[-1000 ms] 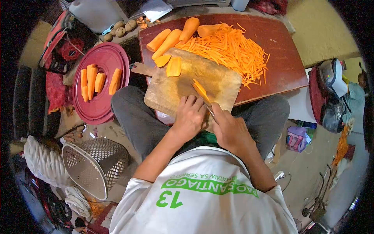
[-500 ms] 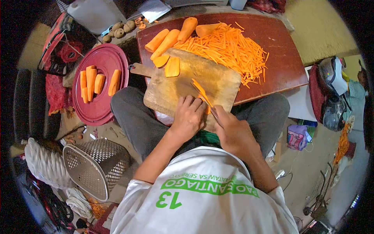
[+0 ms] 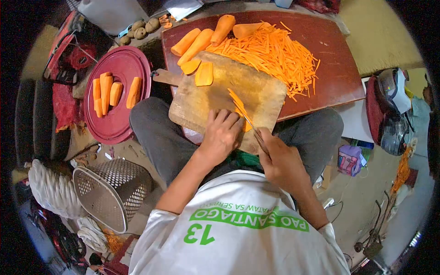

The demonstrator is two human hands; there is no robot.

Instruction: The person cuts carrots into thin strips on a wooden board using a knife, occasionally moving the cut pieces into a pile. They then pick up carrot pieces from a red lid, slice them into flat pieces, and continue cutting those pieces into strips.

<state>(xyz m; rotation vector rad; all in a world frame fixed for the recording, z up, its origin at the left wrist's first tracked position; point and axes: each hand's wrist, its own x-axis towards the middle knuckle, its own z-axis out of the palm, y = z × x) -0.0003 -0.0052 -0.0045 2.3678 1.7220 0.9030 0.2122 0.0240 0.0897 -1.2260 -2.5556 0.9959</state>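
Note:
A wooden cutting board [image 3: 192, 103] with a handle rests over my lap and against the red table. My left hand [image 3: 222, 134] has its fingers curled down on a carrot piece [image 3: 247, 125], mostly hidden by the fingers and blade. In my right hand [image 3: 282, 158] is a knife [image 3: 261, 141], its blade lying along the carrot beside my left fingertips. Thin carrot strips [image 3: 235, 99] lie just beyond the blade. Two flat carrot slices [image 3: 204, 74] sit near the board's far left side. A large heap of carrot sticks [image 3: 277, 57] borders the board's far edge.
Several peeled carrots [image 3: 223, 30] lie on the red table [image 3: 337, 68]. More carrots [image 3: 105, 91] rest on a round red lid [image 3: 120, 133] to the left. A perforated basket [image 3: 114, 188] lies tipped on the floor. Potatoes [image 3: 140, 32] are at the back left.
My right hand has shifted slightly right and toward me, with the knife blade now angled differently at the carrot. My left hand stays almost in place on the piece.

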